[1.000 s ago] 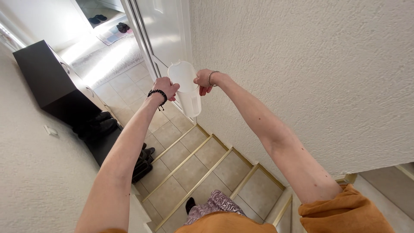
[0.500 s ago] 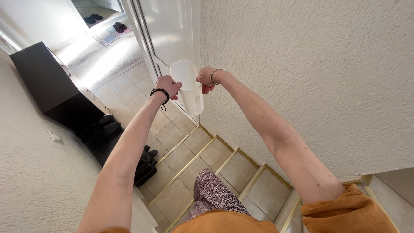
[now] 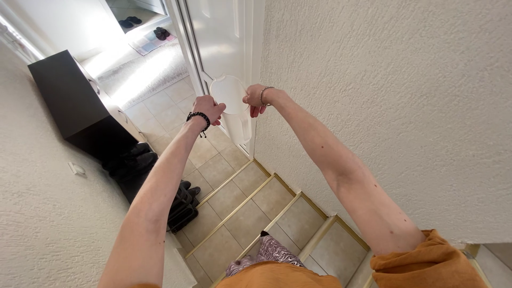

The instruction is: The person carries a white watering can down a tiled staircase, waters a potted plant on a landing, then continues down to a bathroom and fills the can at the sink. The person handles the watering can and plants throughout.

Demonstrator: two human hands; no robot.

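Note:
Both arms are stretched out in front of me over a tiled staircase. A tall white plastic container (image 3: 233,109) with a round rim is held between my hands. My left hand (image 3: 207,109), with a black bead bracelet at the wrist, grips its left rim. On the other side my right hand (image 3: 255,99), wearing a thin bracelet, grips the right rim. The container hangs upright with its body pointing down.
Tiled steps with brass edging (image 3: 250,205) lead down to a tiled hallway. A rough white wall (image 3: 384,85) runs along the right. A white door (image 3: 218,37) stands ahead, a black cabinet (image 3: 74,101) at left, dark shoes (image 3: 184,205) beside the lowest step.
I have gone a little further down the stairs; my patterned trouser leg swung forward, then back. Both hands keep the same hold on the container.

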